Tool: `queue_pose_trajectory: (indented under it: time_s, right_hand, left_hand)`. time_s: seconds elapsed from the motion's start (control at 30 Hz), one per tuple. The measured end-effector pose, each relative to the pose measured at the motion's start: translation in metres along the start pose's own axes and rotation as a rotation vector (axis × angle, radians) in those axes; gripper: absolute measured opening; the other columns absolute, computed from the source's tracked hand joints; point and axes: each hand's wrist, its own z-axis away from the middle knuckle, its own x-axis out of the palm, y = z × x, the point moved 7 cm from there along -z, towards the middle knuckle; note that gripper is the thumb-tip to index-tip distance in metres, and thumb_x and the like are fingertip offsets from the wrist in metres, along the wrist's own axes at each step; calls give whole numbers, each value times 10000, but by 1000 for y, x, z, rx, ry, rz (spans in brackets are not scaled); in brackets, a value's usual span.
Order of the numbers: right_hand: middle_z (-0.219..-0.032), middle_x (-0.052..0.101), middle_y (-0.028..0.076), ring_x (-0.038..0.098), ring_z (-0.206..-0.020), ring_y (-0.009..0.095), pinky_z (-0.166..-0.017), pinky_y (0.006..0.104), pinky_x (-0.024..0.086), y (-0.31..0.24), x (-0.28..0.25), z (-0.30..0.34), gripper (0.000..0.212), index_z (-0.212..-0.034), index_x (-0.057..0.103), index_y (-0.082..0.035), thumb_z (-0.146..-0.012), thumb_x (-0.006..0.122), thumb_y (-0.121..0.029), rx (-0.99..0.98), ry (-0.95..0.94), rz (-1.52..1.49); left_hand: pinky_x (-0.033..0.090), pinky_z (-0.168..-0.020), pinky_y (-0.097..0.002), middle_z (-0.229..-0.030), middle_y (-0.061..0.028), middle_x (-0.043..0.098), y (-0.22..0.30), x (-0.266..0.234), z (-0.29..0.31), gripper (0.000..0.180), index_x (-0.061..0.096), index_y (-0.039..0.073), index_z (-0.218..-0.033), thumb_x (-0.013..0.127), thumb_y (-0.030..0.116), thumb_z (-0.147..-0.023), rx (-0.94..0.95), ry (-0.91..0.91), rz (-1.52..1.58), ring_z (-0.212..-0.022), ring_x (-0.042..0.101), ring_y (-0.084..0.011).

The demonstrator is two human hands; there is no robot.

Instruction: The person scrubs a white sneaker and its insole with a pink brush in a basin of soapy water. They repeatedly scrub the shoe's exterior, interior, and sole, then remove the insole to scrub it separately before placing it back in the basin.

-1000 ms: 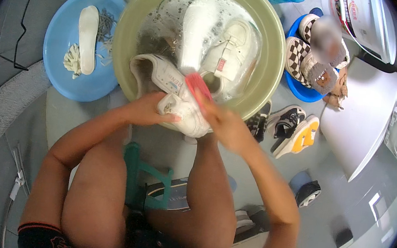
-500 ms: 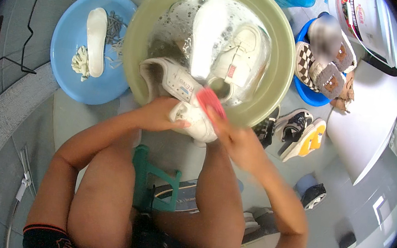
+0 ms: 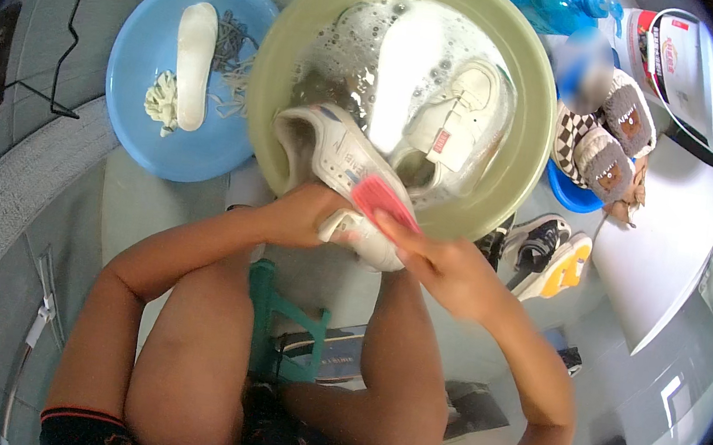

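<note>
A: What is held over the basin?

B: A white low-top sneaker (image 3: 341,168) is propped on the near rim of the large round pale-green plastic basin (image 3: 523,154), heel end toward the water, toe end hanging outside toward the person. The toe end is gripped from below by the left hand (image 3: 300,214), fingers curled closed round it.

A: And the right hand?

B: The right hand (image 3: 448,268) is closed on a pink rectangular scrub brush (image 3: 383,203), which is pressed flat on the sneaker's side, just at the basin rim.

A: Contents of the basin?

B: Soapy, foaming water is seen, with a second white sneaker (image 3: 450,132) lying in it, tongue up, and a pale oblong shape beside it, too washed out by glare to be told.

A: Surroundings noted?

B: To the left, touching the green basin, a round blue plastic basin (image 3: 133,136) is set, holding a white insole (image 3: 193,63), a tangle of grey laces and a small pale bundle. To the right, a pair of checkered slip-ons with brown plush linings (image 3: 604,136) rests in a smaller blue bowl. Near them, on the floor, a dark sneaker with a yellow sole (image 3: 546,257) is lying. A green plastic stool (image 3: 279,324) is seen between the knees. A grey flat mop head (image 3: 32,172) lies well apart at far left.
</note>
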Motion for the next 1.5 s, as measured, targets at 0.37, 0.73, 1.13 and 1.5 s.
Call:
queue_pose_trajectory:
  time_s: [0.37,0.73,1.13,1.5]
  right_hand:
    - [-931,622,228,615,-784,256,-744,335,473,12,-18,-4,441,-1406,454,-297,-977,512,-217,38,-240,-202]
    - [-811,575,221,525,-660,256,-717,318,468,2,-5,-72,457,-1421,437,-283,-980,507,-192,-53,-148,-94]
    - [-789,614,206,608,-674,338,-675,379,496,-19,-3,-52,425,-1374,496,-295,-958,525,-211,49,-171,4]
    - [-716,574,208,578,-610,350,-609,422,467,-15,-29,5,513,-1379,481,-304,-902,590,-151,38,-181,60]
  left_hand:
    - [486,-813,-440,-954,-152,667,7,6,0,213,684,106,-958,657,189,-764,-1,-87,-182,-922,633,-337]
    - [444,-873,-442,-985,-147,653,8,4,-3,213,660,98,-966,649,167,-765,-72,-94,-258,-990,601,-332]
    - [437,-886,-437,-1021,-134,645,12,-2,0,226,650,77,-934,671,201,-747,86,-4,-347,-1010,584,-332]
    - [480,-795,-445,-931,-150,631,12,1,1,185,639,72,-901,678,154,-739,52,-2,-237,-906,611,-349]
